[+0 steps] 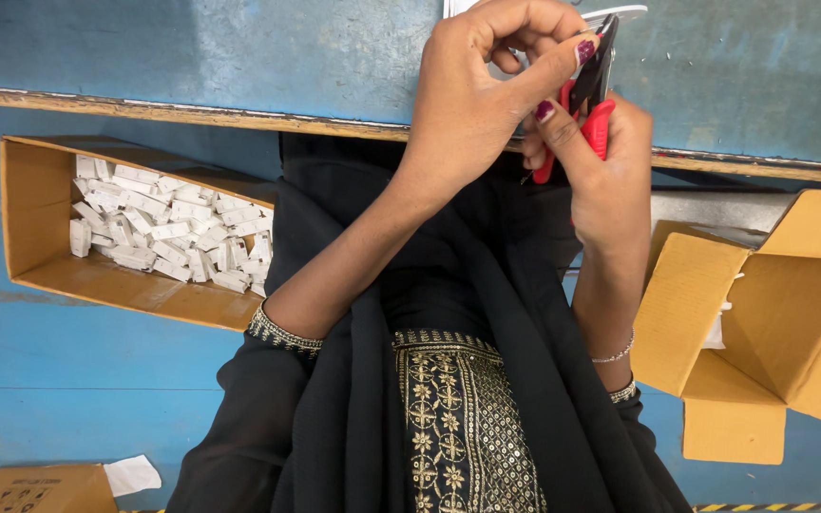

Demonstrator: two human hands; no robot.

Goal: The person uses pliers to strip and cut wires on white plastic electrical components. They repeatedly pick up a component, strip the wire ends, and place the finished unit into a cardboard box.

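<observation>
Overhead, a blue worktable (192, 47) with a worn wooden front edge runs across the top of the view, its paint scuffed and speckled. Below it the floor is blue as well. To the person's left an open cardboard box (40, 214) lies low beside the lap, holding a heap of small white plastic parts (168, 237). To the right another open cardboard box (791, 313) stands with its flaps spread, something white just showing inside. A further carton (35, 489) with a white slip beside it sits at the bottom left corner. Black cloth with gold embroidery fills the lap.

Both forearms rise from the lap to the table edge, where the hands meet. The left hand (472, 95) arches over from the left, wrist bent, thumb and forefinger pinched near the tip of the tool; what they grip there is too hidden to tell. The right hand (605, 171) comes up beneath, fingers curled firmly round the red handles of a small pair of cutting pliers (596, 95), whose dark head points up past the table edge.
</observation>
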